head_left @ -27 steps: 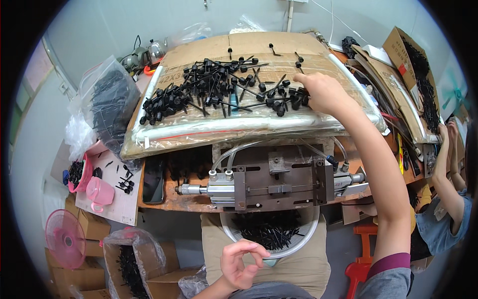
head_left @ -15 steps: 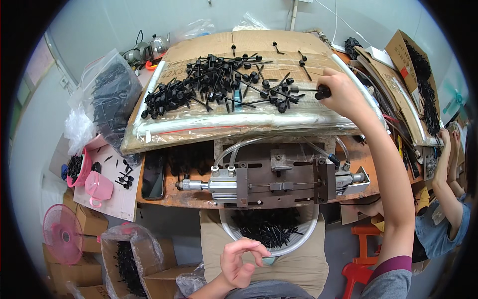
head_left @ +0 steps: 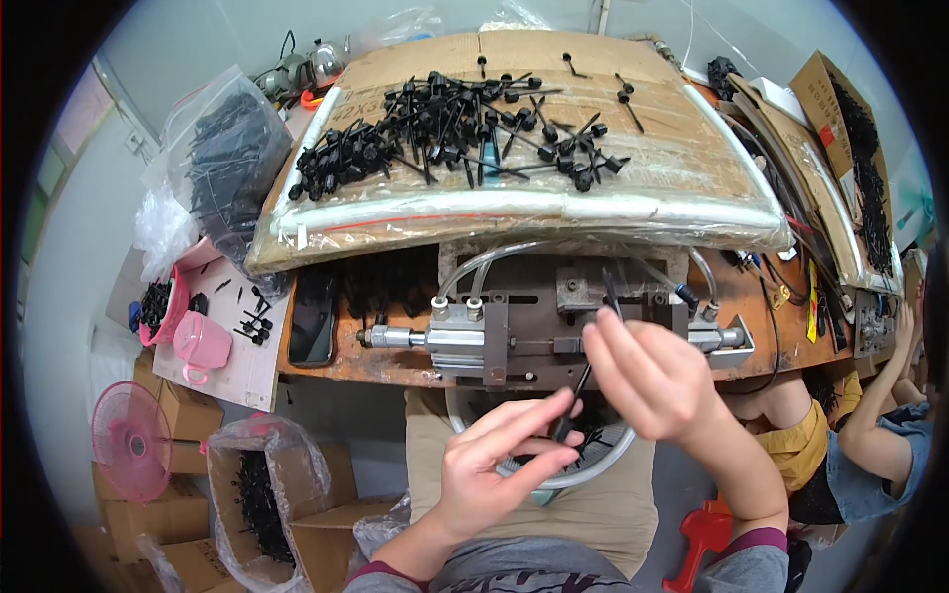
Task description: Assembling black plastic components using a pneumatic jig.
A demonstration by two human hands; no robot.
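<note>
Over the near edge of the clamping fixture, both hands are closed on a slim black rod with a knob. My left hand has its fingers and thumb around the knob end. My right hand pinches farther up, its fingers covering part of the rod. A black tapered tip sticks out above the right fingers; I cannot tell if it belongs to the same piece. Beneath my hands, a pale round basin in my lap holds many black pieces, partly hidden.
A heap of black knobbed rods covers part of the plastic-wrapped cardboard behind the fixture. To the left are a phone, a pink cup and a pink fan. A co-worker's arm shows at right.
My right hand has come back from the cardboard toward me, bringing a black piece over the fixture. My left hand has risen to meet it and closed on the knob end.
</note>
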